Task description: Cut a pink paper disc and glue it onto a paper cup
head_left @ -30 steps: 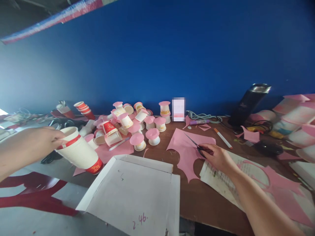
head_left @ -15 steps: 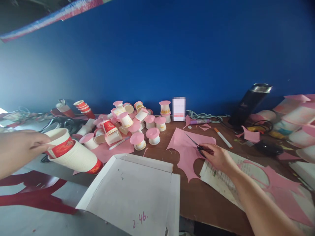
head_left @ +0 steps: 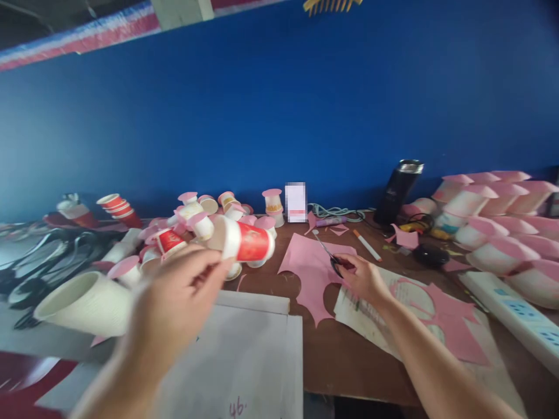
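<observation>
A red and white paper cup is pinched by its rim in my left hand, tilted on its side above the table. Below and left of that hand lies a cream stack of paper cups, its mouth facing left. My right hand grips black-handled scissors, their blades pointing away over a pink paper sheet with round bites cut from its edge. Behind the held cup sits a heap of paper cups with pink discs on them.
A white box with handwriting lies in front. To the right are pink offcuts on printed paper, a white power strip, a black bottle, an orange-and-white marker and rows of pink-topped cups. A blue wall stands behind.
My left hand has drawn one cup off the cream stack and carried it right, toward the middle. The stack now lies apart from the hand. My right hand keeps the scissors; the view has shifted right.
</observation>
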### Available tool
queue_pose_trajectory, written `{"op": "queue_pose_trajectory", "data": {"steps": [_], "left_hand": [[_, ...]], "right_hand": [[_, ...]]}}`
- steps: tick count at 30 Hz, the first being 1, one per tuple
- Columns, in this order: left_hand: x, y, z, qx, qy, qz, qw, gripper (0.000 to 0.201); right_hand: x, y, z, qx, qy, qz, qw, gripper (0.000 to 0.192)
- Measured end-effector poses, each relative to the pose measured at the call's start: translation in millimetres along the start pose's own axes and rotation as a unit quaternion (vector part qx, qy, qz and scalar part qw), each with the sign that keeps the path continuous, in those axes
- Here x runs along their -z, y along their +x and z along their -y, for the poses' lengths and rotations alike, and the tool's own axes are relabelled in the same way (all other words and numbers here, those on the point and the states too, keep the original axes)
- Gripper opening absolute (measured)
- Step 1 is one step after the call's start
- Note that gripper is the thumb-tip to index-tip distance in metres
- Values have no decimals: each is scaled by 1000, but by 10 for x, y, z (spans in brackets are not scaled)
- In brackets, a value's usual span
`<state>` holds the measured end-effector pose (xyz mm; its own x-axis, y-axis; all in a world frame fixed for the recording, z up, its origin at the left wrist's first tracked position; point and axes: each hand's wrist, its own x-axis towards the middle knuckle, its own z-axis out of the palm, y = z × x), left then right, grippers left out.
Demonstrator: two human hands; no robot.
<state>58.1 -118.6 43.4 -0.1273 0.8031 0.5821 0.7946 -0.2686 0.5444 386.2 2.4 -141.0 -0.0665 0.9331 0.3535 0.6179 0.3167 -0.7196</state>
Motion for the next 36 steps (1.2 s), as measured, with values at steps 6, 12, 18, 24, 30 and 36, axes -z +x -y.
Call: {"op": "queue_pose_trajectory", "data": {"steps": [6, 12, 18, 24, 30, 36], "left_hand": [[-1678, 121, 44, 227, -320, 107, 913, 37], [-2440, 189, 77, 317, -560, 114, 757, 44], [-2699, 96, 377, 378, -546, 106, 740, 46], [-2726, 115, 461, 390, -546, 75, 737, 42], [-2788, 147, 454, 401, -538, 70, 738, 40], [-2797, 161, 452, 390, -547, 99, 734, 39]], "right_hand": [[105, 27, 33, 6, -90, -58, 994, 26], [125, 31, -7, -48, -161, -35, 985, 27], [111, 36, -36, -59, -185, 6, 981, 27], [106, 41, 25, -33, -220, 19, 975, 23], [73, 20, -3, -34, -172, -23, 984, 28], [56, 43, 27, -33, -119, -109, 986, 29]]}}
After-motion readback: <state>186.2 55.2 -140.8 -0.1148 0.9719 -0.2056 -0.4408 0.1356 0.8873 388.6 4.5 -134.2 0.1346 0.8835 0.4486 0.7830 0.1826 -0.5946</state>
